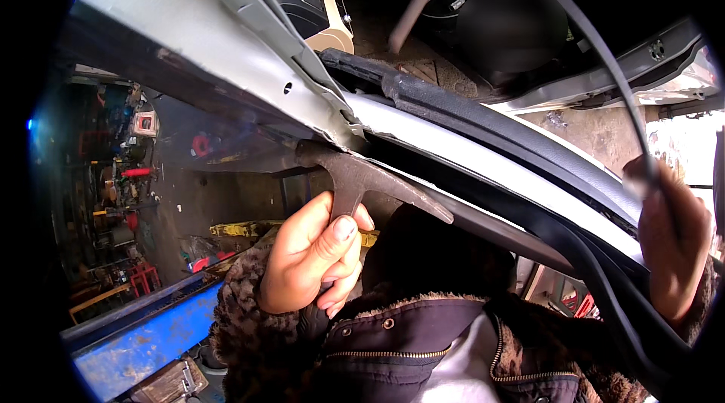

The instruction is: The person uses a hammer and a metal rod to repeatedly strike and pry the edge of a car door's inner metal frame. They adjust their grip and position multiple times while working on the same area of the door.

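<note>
In my left hand (313, 256) is a dark metal hammer (370, 180), gripped just below its head. The blunt end of the head lies by the corner of a pale car-body panel (226, 40), and its long tapered end points right along the panel edge. I cannot tell whether the head touches the metal. At the right my closed right hand (676, 237) grips a long dark rubber sealing strip (604, 48), which arcs up to the top of the view. A lower black length of strip (585, 252) hangs loose along the white sill (461, 138).
Behind the frame lies the car's interior, with a black-and-beige trim unit (310, 3) and a blurred round shape. A blue beam (151, 342) crosses the lower left. Several tools and red parts (140, 172) lie on the workshop floor beyond.
</note>
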The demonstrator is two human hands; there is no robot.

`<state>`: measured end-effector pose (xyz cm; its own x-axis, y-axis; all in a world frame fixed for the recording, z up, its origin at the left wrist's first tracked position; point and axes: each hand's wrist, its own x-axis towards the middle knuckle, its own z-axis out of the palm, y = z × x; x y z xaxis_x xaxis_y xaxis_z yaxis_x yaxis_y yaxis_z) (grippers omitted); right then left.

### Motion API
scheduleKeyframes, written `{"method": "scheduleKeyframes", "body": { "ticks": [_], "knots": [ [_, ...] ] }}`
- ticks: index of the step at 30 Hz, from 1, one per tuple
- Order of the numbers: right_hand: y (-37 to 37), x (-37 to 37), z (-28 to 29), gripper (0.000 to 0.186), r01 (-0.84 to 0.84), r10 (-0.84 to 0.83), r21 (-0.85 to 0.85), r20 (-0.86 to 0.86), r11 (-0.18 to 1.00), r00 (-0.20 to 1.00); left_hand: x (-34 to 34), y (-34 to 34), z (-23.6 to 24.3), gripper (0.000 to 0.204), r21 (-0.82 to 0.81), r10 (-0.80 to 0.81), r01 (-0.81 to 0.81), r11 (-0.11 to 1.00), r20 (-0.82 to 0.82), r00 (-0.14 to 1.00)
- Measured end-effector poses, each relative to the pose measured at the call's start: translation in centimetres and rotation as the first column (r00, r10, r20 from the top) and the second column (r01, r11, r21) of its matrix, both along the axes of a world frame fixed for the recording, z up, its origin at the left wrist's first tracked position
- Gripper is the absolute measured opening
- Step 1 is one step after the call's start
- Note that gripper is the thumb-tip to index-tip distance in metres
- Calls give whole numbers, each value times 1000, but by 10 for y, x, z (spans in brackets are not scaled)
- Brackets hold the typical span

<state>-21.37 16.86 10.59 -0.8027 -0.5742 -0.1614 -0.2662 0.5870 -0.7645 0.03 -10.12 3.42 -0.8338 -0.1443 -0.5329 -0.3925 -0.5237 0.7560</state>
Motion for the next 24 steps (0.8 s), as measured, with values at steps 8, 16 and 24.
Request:
{"method": "scheduleKeyframes", "body": {
  "ticks": [8,16,24],
  "knots": [
    [8,1,-1,26,-65,74,94,-99,993,992,-2,-1,1,27,1,-6,6,1000,16,1000],
    [7,3,-1,30,-197,204,86,-82,977,976,0,0,-1,26,11,3,-3,1000,-18,1000],
    [5,5,-1,29,-234,242,175,-22,956,970,2,0,-5,26,13,14,-14,1000,-20,1000]
  ]
}}
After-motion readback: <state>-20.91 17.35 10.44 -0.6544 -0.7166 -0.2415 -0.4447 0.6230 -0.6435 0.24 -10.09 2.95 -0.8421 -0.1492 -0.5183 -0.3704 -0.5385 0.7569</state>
